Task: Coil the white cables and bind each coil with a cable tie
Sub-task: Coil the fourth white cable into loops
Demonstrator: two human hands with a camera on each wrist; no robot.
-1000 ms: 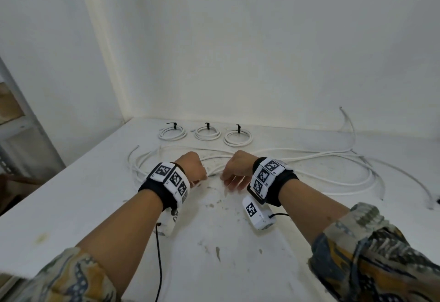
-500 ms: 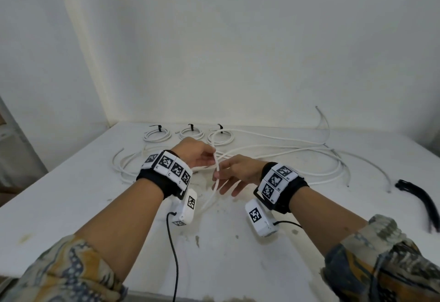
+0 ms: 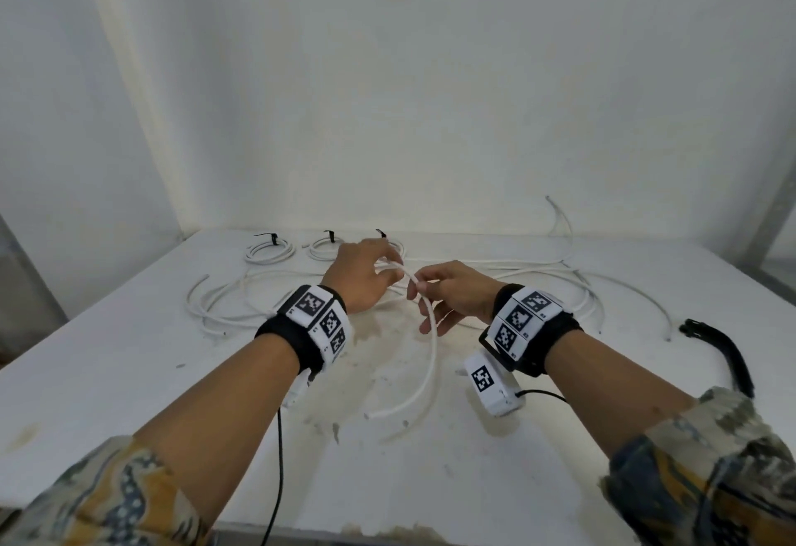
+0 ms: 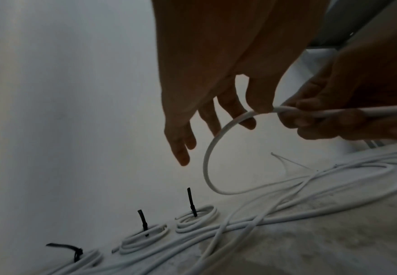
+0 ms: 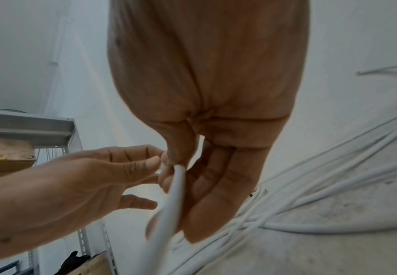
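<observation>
right hand (image 3: 456,293) pinches a white cable (image 3: 428,356); left hand (image 3: 359,272) spread beside it, hiding a tied coil (image 4: 196,218) near the worktop's (image 3: 129,356) back edge.

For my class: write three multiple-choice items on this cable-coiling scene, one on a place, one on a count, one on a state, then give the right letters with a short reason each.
1. Where do the finished white cable coils lie?
A. at the table's far edge by the wall
B. on the floor
C. in a box

2. How many coils already bear a black cable tie?
A. one
B. three
C. six

3. How does the right hand meet the loose white cable?
A. lies flat beside it
B. pinches it
C. is far from it

Key: 1 A, the coils sit in a row near the wall on the white table. 2 B, three ties stand up in the left wrist view. 3 B, the right hand pinches the cable between thumb and fingers, while the left hand spreads open.
</observation>
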